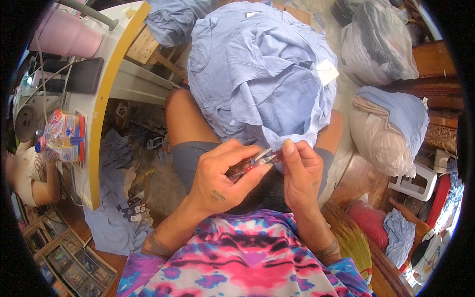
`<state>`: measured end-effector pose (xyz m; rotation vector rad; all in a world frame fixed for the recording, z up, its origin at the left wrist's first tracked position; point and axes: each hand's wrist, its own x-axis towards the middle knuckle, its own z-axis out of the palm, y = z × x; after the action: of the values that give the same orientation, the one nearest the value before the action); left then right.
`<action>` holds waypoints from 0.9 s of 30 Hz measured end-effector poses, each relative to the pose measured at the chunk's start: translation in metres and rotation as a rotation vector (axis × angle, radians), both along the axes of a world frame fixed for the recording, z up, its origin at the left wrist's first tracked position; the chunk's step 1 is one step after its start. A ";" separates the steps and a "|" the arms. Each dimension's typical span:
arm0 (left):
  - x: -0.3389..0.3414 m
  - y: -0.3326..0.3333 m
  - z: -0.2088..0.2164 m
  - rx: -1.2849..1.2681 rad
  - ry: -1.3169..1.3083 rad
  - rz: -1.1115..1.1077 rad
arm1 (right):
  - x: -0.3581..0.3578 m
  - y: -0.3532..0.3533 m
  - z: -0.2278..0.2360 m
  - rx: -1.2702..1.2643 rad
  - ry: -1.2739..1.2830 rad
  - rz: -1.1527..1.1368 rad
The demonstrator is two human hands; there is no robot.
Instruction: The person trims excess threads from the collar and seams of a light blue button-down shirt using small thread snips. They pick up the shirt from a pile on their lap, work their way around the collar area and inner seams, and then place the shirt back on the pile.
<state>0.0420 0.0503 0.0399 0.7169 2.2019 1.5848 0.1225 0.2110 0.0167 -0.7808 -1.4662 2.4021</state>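
Head view: light-blue garment [267,79] bunched at the seated person's knees, taken as landmark. Left hand [222,171] just below the garment's near edge, grasping small snips [259,159]: fingers and thumb wrapped round them, a red part by the thumb, blades parted and pointed toward the other hand. Right hand [302,171] at that same near edge, thumb and fingers pinching the cloth; exact grip on any thread too small to tell. White tag [327,73] lies on the garment's right side.

Right of garment: clear plastic bag [378,44] with dark contents; nearer, a wrapped bundle [378,136] topped with blue cloth; beyond that bundle, a white stool [430,183]. Left of garment: yellow-edged table [107,94] bearing a pink bin [69,34] and a colourful packet [68,136]. Another person [37,180] partly visible farther left. Lower left of garment, more blue cloth [111,218] on the floor.
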 end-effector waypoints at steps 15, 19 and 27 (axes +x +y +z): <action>-0.002 0.001 -0.024 0.182 -0.219 0.016 | -0.011 0.001 -0.001 -0.348 -0.056 0.050; 0.004 0.009 -0.015 0.246 -0.222 0.195 | -0.011 -0.002 -0.002 -0.330 -0.049 0.027; -0.010 0.006 -0.026 0.114 -0.019 0.026 | -0.010 0.004 0.009 -0.164 -0.061 0.057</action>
<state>0.0325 0.0568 0.0135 0.7048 2.1294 1.7347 0.1125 0.2146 0.0257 -0.8655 -1.3431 2.5890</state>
